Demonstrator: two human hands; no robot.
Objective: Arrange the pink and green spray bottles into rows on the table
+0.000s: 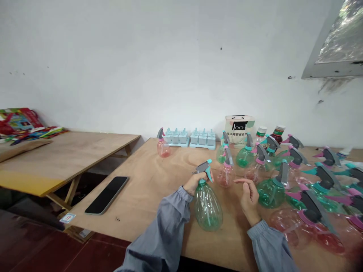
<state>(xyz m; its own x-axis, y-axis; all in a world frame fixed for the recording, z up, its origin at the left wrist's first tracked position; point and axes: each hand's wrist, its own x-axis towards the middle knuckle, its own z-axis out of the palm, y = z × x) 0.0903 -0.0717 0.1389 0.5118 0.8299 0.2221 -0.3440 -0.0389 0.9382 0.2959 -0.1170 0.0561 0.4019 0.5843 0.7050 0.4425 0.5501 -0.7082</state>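
Observation:
My left hand [193, 183] is closed round the neck of a green spray bottle [208, 206] with a grey and teal trigger head, which stands on the wooden table [147, 189]. My right hand [249, 196] hovers just to its right, fingers loosely apart and holding nothing. Right behind the hands stands a pink spray bottle [226, 172]. Several more green and pink spray bottles [297, 181] crowd the table's right side.
A black phone [107, 195] lies near the table's left edge. A lone pink bottle [163, 144], pale blue ice moulds [189, 138], a paper bag [239, 128] and two capped bottles stand along the wall. A second wooden table [56, 158] at left carries colourful items.

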